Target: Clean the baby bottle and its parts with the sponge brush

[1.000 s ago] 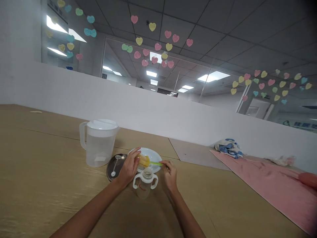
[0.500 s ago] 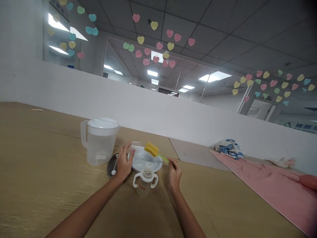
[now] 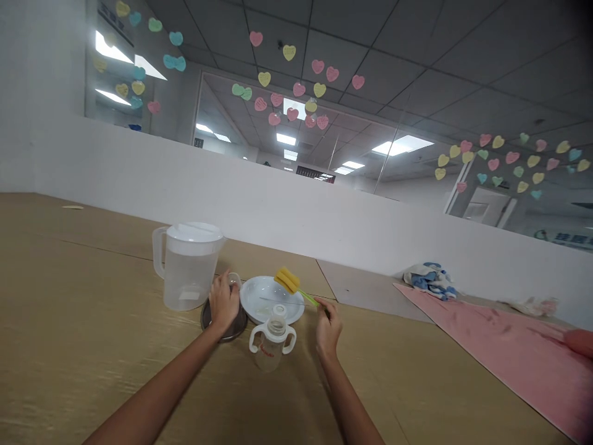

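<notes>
My right hand (image 3: 328,327) is closed on the green handle of a sponge bottle brush (image 3: 287,280), its yellow head raised above a white bowl (image 3: 296,314). Over a dark round dish (image 3: 233,329), my left hand (image 3: 224,304) has its fingers wrapped round a clear plastic cap (image 3: 235,279), mostly covered by the hand. Between my forearms stands a baby bottle (image 3: 269,355) with two white handles and an uncovered neck. A small white ring-like part (image 3: 278,310) shows just behind the neck, by the bowl's near rim.
A lidded clear pitcher (image 3: 188,272) stands behind my left hand. At the right lie a pink cloth (image 3: 500,352) and a crumpled blue and white cloth (image 3: 430,279). A low white wall (image 3: 287,210) bounds the table's far side.
My left hand has moved left and slightly down with the clear cap, from the bowl's edge to over the dark dish. The brush stays nearly where it was.
</notes>
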`<state>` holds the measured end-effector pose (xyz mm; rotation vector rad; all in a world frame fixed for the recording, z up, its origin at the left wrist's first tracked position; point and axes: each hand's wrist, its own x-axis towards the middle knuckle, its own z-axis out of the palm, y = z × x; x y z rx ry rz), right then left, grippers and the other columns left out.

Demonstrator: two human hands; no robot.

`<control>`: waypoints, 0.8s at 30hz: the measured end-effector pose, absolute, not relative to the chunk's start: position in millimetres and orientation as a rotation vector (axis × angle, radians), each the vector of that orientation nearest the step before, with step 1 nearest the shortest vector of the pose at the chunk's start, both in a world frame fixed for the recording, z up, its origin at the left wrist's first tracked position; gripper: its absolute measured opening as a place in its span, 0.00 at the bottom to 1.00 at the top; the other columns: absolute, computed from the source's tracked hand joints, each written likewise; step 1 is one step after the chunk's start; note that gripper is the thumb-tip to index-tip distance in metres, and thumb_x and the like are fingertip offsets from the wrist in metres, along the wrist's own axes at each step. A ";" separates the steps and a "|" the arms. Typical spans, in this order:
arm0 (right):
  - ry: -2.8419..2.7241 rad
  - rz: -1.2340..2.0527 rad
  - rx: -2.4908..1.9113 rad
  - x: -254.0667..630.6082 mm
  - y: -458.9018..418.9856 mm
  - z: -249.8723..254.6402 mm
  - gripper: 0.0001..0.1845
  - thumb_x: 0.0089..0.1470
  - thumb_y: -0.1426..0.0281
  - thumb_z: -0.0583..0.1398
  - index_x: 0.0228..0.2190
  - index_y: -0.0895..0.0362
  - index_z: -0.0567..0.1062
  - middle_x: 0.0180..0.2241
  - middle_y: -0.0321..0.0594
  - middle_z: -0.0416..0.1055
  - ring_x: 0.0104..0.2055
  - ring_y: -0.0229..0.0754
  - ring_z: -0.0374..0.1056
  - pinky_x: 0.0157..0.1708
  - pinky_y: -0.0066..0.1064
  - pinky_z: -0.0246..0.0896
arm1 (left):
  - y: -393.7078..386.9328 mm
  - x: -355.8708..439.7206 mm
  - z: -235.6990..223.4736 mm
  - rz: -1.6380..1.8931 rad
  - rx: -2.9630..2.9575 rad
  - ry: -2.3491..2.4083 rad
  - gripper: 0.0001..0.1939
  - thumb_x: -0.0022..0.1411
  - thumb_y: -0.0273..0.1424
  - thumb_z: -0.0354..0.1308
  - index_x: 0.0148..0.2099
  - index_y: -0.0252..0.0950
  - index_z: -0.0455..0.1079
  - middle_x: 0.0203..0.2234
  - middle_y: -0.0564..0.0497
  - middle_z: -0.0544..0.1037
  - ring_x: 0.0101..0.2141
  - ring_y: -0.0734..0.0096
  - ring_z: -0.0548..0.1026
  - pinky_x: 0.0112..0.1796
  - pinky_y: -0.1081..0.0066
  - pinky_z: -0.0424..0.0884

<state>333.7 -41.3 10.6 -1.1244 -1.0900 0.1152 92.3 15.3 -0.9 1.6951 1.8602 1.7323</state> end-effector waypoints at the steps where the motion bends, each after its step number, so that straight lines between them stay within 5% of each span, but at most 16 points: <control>1: -1.094 0.109 -1.126 333.9 -41.2 10.4 0.14 0.44 0.69 0.53 0.29 0.59 0.77 0.32 0.43 0.72 0.38 0.44 0.65 0.41 0.35 0.57 | 15.3 91.9 -1.1 1.717 1.690 1.879 0.21 0.61 0.30 0.42 0.56 0.34 0.57 0.51 0.39 0.67 0.53 0.56 0.64 0.51 0.55 0.60; 8: -1.090 0.110 -1.143 335.6 -39.1 9.5 0.15 0.43 0.69 0.53 0.29 0.59 0.78 0.32 0.43 0.72 0.38 0.45 0.65 0.41 0.35 0.57 | 18.2 91.8 -7.7 1.589 1.695 1.959 0.21 0.59 0.29 0.45 0.55 0.36 0.59 0.51 0.40 0.69 0.52 0.51 0.65 0.50 0.49 0.59; 16: -1.152 0.066 -1.237 335.6 -39.4 9.2 0.15 0.43 0.69 0.52 0.28 0.58 0.78 0.32 0.43 0.72 0.38 0.46 0.64 0.41 0.35 0.56 | 21.3 88.6 -9.8 1.457 1.617 1.879 0.23 0.55 0.27 0.46 0.55 0.35 0.59 0.52 0.40 0.69 0.51 0.56 0.68 0.47 0.57 0.64; 24: -1.361 -0.264 -1.369 335.4 -37.2 5.4 0.17 0.48 0.74 0.50 0.31 0.59 0.78 0.31 0.45 0.69 0.36 0.46 0.60 0.38 0.35 0.56 | 6.1 98.0 3.8 1.785 1.880 1.697 0.16 0.58 0.28 0.45 0.48 0.37 0.65 0.48 0.45 0.71 0.50 0.59 0.66 0.50 0.57 0.61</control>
